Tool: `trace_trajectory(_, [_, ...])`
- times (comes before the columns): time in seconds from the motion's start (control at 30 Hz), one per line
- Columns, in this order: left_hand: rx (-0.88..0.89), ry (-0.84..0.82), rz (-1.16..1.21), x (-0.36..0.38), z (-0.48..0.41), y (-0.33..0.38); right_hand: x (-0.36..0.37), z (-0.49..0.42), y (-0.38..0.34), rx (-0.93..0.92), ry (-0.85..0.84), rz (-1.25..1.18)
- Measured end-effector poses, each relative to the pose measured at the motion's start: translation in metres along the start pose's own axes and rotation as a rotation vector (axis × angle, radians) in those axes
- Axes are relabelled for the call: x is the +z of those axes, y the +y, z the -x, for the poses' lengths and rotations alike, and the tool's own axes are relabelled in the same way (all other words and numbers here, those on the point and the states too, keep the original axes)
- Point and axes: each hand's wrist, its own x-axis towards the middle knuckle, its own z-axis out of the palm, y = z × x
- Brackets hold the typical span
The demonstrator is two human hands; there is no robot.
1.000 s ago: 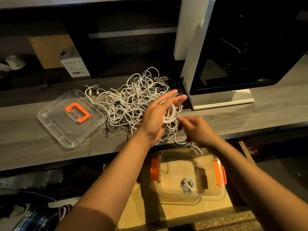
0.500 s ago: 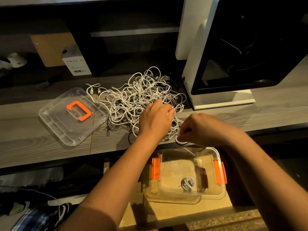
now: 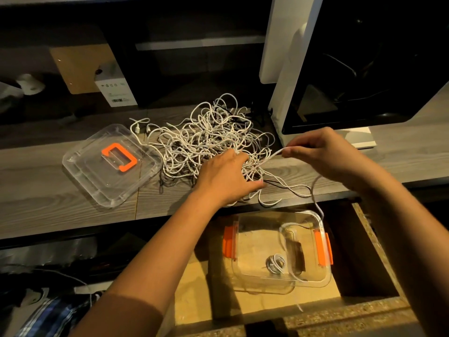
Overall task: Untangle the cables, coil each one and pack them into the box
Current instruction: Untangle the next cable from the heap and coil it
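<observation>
A tangled heap of white cables (image 3: 206, 139) lies on the grey wooden desk (image 3: 48, 190). My left hand (image 3: 226, 176) rests on the heap's near right side, fingers curled into the strands. My right hand (image 3: 323, 152) pinches one white cable (image 3: 269, 158) and holds it taut, up and right of the heap. A loose strand hangs over the desk edge into the clear box (image 3: 323, 283) with orange latches below. One coiled white cable (image 3: 275, 263) lies in the box.
The clear box lid (image 3: 80, 166) with an orange handle lies on the desk left of the heap. A large white and black machine (image 3: 286, 81) stands at the back right. A small white carton (image 3: 116, 91) sits at the back left.
My right hand has risen up and right from the desk edge, drawing a cable out taut. My left hand has gone from open and raised to pressing down into the heap.
</observation>
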Motion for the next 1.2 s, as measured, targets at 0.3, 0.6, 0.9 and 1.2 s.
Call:
trace_trajectory(0.3, [0.000,-0.147,1.326,-0.011,0.003,0.022,0.042,0.003,0.021,0.249,0.123,-0.489])
trace_trajectory(0.6, [-0.113,0.367,1.126,0.005,-0.009,0.030,0.085,0.021,-0.004,0.043,-0.256,-0.256])
trace_trajectory(0.9, [-0.073,-0.181,0.917,-0.003,0.001,0.021,0.050,0.005,0.005,-0.255,-0.010,0.044])
trace_trajectory(1.2, [-0.012,-0.524,1.433,-0.023,-0.001,0.027,0.030,0.008,0.002,-0.343,0.000,-0.046])
